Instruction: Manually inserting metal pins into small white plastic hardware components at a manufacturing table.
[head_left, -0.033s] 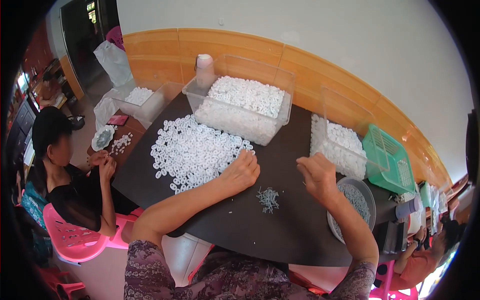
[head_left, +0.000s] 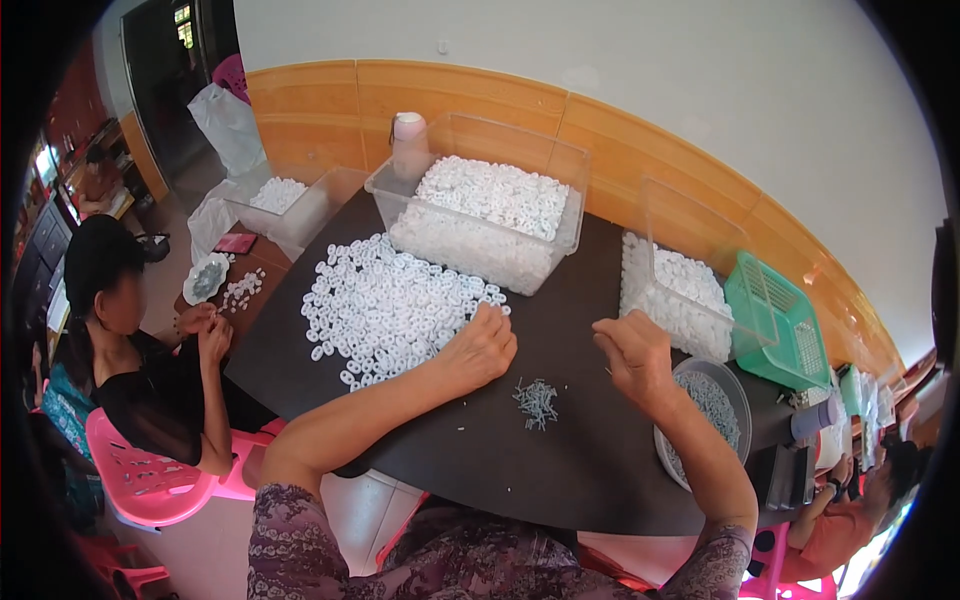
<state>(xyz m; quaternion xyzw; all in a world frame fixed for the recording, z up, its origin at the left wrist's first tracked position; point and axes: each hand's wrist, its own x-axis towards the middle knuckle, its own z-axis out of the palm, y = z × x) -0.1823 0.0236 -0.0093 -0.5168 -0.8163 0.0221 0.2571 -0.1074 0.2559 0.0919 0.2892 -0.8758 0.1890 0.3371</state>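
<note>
My left hand point(head_left: 482, 347) is closed, fingertips pinched together at the right edge of a heap of white oval pieces with two holes point(head_left: 395, 305). What it holds, if anything, is hidden. My right hand point(head_left: 640, 358) is also closed, raised over the table to the right, thumb against curled fingers. A tiny thin grey bit shows under its fingers, too small to name. Between and below the hands lies a small pile of grey screws point(head_left: 536, 402). A round bowl point(head_left: 664, 452) of similar screws stands beside my right forearm, which partly covers it.
On the dark table point(head_left: 590, 470), a clear tub point(head_left: 577, 200) of white ovals stands at the back. Another clear tub point(head_left: 690, 205) of white pieces, a green basket point(head_left: 800, 372) and a purple cup point(head_left: 815, 418) are at right. A co-worker point(head_left: 150, 400) sits at left on a pink chair.
</note>
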